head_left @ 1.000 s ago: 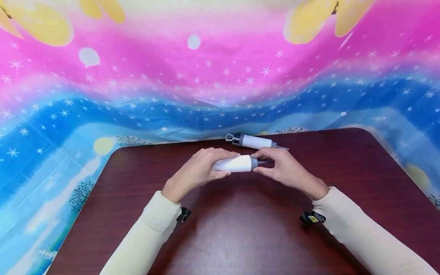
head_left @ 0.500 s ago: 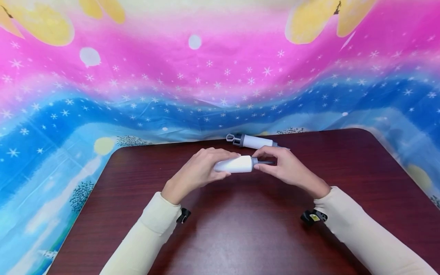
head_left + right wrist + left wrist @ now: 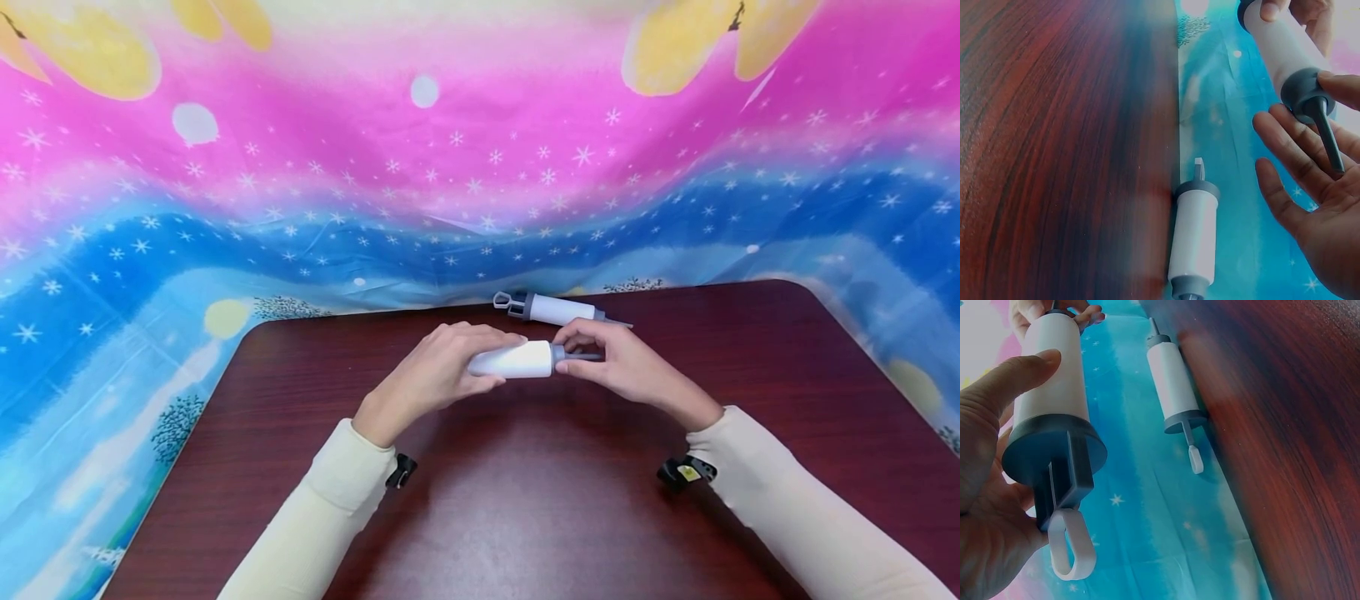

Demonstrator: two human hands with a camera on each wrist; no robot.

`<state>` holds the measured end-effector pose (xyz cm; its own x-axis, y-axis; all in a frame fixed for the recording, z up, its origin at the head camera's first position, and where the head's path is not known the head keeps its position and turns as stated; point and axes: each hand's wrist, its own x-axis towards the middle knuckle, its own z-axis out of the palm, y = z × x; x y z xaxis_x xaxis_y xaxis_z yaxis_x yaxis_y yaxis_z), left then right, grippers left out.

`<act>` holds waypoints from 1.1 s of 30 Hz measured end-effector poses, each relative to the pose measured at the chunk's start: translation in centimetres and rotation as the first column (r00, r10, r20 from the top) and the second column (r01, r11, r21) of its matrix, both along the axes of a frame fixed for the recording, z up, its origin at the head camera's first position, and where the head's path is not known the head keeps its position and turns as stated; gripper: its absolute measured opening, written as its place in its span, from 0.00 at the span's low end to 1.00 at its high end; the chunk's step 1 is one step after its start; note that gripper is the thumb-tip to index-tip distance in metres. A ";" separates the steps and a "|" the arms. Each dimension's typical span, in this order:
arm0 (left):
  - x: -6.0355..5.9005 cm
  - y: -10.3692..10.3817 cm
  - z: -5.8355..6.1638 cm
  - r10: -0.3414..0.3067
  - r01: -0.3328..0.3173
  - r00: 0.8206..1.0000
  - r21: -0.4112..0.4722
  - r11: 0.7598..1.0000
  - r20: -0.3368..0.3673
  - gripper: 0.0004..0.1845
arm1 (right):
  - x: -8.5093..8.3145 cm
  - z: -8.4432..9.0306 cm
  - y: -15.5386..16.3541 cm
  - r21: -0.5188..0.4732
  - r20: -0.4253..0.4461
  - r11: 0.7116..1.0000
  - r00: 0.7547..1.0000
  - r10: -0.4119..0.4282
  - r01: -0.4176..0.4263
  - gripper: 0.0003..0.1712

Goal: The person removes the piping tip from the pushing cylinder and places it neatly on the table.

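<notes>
My left hand (image 3: 431,362) holds a syringe-like hand pump (image 3: 523,360) by its white barrel, lengthwise between both hands above the table. In the left wrist view my thumb lies along the barrel, and a pale ring handle (image 3: 1087,562) sticks out at the near end. My right hand (image 3: 630,367) pinches the dark grey end collar (image 3: 1302,86) between thumb and fingers, its lower fingers spread below. From that collar a thin grey nozzle (image 3: 1329,140) points toward the right palm. A second, similar pump (image 3: 562,311) lies just behind the hands.
The dark reddish wooden table (image 3: 517,517) has rounded far corners. Right behind its far edge hangs a pink and blue cloth backdrop (image 3: 360,167) with snowflakes. The second pump lies close to that edge. Black cameras are strapped to both wrists.
My right fingers have shifted slightly at the collar, the fingertips curling in closer. The left hand and the held pump stay almost in place; the second pump has not moved.
</notes>
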<state>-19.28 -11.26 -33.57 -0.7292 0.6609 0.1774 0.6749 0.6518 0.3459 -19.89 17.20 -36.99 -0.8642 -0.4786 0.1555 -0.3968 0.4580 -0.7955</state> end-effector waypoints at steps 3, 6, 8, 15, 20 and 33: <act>0.0 0.0 0.0 0.004 -0.004 1.000 0.006 1.000 0.004 0.30 | 0.0 -0.1 -0.1 -0.013 0.016 1.000 1.000 0.001 -0.001 0.14; 0.0 0.0 -0.1 0.008 -0.008 1.000 0.005 1.000 0.002 0.30 | 0.0 -0.2 -0.1 -0.019 0.022 1.000 1.000 0.000 0.000 0.15; 0.0 0.0 -0.1 0.011 -0.011 1.000 0.000 1.000 -0.001 0.30 | 0.1 -0.3 -0.2 -0.015 0.017 1.000 1.000 -0.003 0.004 0.15; 0.0 0.0 -0.2 0.015 -0.015 1.000 -0.005 1.000 -0.002 0.30 | 0.2 -0.4 -0.2 -0.009 -0.010 1.000 1.000 -0.008 0.008 0.13; 0.0 0.0 -0.3 0.014 -0.014 1.000 0.003 1.000 -0.002 0.30 | 0.1 -0.3 -0.2 -0.032 -0.018 0.999 1.000 0.001 -0.002 0.11; -0.1 0.0 -0.2 0.009 -0.009 1.000 0.018 1.000 -0.021 0.30 | -0.1 -0.3 -0.1 -0.014 0.003 1.000 1.000 -0.007 0.007 0.16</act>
